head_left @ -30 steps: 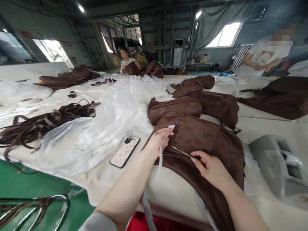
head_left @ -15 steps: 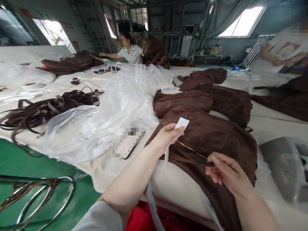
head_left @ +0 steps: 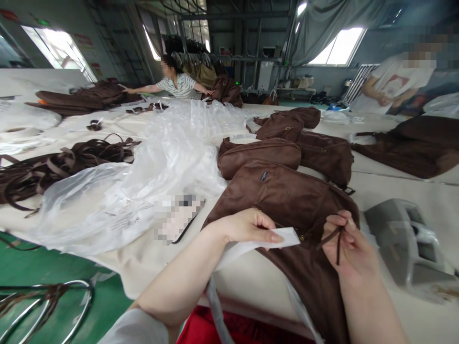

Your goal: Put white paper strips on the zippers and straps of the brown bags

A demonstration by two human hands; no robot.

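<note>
A large brown bag (head_left: 287, 188) lies on the pale cloth-covered table, with a small dark label near its top and a zipper across its front. Over its left part, my left hand (head_left: 251, 228) pinches a white strip (head_left: 287, 237), whose tail trails back under the wrist. At the bag's right side my right hand (head_left: 349, 241) is closed on a thin brown cord (head_left: 339, 243), its end hanging down from the fingers. The zipper is partly hidden behind my left hand.
A phone (head_left: 184, 217) and plastic sheeting (head_left: 158, 172) lie left of the bag, brown straps (head_left: 86, 153) farther left. More brown bags (head_left: 260, 155) sit behind. A grey tape dispenser (head_left: 398, 239) is at right. Two people (head_left: 179, 86) are beyond the table.
My left hand has moved down with the strip, now pointing right and uncovering the label. My right hand has risen from the zipper area with the cord. The view has shifted right.
</note>
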